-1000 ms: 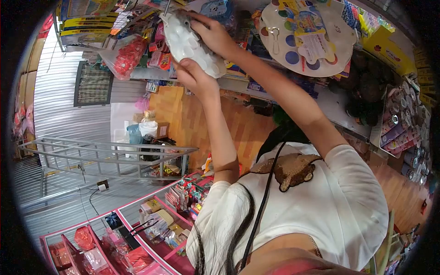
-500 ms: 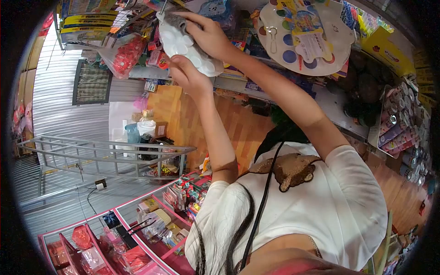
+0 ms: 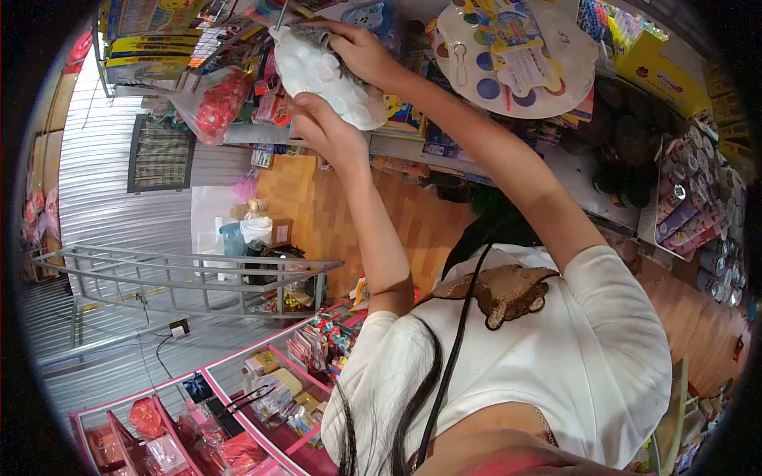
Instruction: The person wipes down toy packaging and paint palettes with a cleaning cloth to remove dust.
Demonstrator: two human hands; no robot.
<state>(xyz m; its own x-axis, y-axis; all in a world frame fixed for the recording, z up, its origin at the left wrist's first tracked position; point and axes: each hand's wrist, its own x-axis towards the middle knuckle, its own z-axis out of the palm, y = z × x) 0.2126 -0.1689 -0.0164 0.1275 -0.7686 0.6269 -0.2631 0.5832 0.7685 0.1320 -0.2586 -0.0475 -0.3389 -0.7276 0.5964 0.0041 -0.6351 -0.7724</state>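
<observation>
A white plastic paint palette with round wells hangs by its top from a metal hook. My left hand grips its lower left edge, thumb on the front and the other fingers mostly hidden. My right hand is at the palette's upper right edge, its fingers closed on a grey cloth that shows only in part. To the right hangs a larger white palette with coloured circles and a yellow printed packet on it.
A clear bag of red items hangs left of the palette. Yellow boxes are stacked at upper left. A metal rail frame and a pink-edged display case stand lower left. A box of rolled tubes sits at right.
My right hand has shifted slightly right along the palette's top, and less of the grey cloth shows. The palette has turned a little. My left hand keeps its hold.
</observation>
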